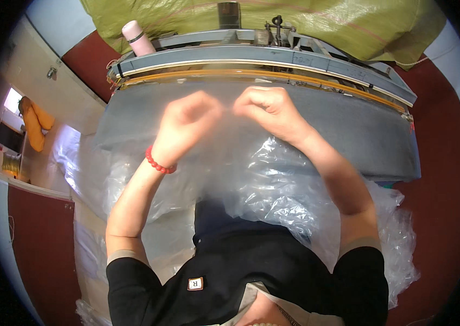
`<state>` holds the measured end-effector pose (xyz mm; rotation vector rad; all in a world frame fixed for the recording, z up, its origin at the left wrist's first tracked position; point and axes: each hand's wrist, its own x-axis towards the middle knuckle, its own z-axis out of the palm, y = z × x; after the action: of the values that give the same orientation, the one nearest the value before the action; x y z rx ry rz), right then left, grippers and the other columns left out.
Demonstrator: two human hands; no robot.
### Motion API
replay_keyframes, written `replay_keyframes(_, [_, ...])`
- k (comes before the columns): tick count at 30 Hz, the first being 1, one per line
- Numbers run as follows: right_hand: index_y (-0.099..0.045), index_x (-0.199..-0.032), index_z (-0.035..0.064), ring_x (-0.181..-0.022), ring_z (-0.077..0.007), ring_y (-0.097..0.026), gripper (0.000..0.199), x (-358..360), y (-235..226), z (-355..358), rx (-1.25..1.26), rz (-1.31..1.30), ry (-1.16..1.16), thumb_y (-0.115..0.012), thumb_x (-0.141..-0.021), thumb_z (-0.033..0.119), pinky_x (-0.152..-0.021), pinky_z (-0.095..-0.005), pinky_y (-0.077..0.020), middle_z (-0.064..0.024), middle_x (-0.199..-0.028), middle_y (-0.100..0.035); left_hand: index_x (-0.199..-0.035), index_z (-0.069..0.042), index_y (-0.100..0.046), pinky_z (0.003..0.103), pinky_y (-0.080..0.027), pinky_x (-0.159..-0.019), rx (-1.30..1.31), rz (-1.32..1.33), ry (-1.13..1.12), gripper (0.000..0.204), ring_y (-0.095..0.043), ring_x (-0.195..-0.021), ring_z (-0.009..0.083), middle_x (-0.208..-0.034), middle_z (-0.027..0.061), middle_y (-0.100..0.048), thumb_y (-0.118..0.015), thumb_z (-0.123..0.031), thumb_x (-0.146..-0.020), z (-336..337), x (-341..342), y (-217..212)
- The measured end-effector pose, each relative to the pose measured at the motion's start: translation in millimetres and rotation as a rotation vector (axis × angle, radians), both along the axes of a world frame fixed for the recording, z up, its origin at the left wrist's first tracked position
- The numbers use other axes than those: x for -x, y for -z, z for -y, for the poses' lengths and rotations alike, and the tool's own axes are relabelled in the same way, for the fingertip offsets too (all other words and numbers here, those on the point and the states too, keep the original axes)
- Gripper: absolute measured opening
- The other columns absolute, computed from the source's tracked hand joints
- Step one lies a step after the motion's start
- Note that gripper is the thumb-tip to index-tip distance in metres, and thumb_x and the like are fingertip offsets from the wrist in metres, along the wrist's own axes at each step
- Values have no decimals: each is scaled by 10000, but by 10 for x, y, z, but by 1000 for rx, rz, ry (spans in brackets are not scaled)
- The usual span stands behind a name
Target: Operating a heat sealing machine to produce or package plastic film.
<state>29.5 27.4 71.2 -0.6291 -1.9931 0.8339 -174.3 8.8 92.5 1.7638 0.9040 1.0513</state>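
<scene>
My left hand (192, 117) and my right hand (269, 108) are raised close together, with a narrow gap between them. On both, the fingers curl in and the thumb meets the fingertips in a pinch. A pale haze blurs the left hand and the space between the two, so whatever they pinch cannot be made out. Crumpled clear plastic film (278, 187) lies just below my hands, over the front of a grey-covered work surface (344, 127), and drapes down around my body. A red bead bracelet (160, 161) circles my left wrist.
Along the far side runs a long grey metal bar (213, 56) with an orange strip (316, 80). Behind it are a pink bottle (138, 39), a dark metal fitting (278, 30) and a yellow-green woven sheet (344, 24). A door (51, 70) stands at the left.
</scene>
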Motion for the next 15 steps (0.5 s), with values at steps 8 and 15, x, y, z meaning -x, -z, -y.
replay_keyframes(8, [-610, -852, 54, -618, -16, -460, 101, 338, 85, -28, 659, -397, -60, -556, -823, 134, -504, -159, -347, 41, -726, -559, -777, -46, -513, 336, -438, -593, -952, -554, -430, 249, -539, -712, 231, -745, 78, -531, -688, -24, -600, -203, -144, 173])
replay_keyframes(15, [-524, -1040, 84, -891, -110, -511, 322, -898, 801, -789, 613, -741, 610, -551, -825, 321, -712, -266, -411, -44, -997, -563, -1260, 39, -302, 400, -231, -1022, -451, -302, -511, 718, -255, -1242, 362, -1314, 242, -290, -669, -245, -712, -1162, 609, 1118])
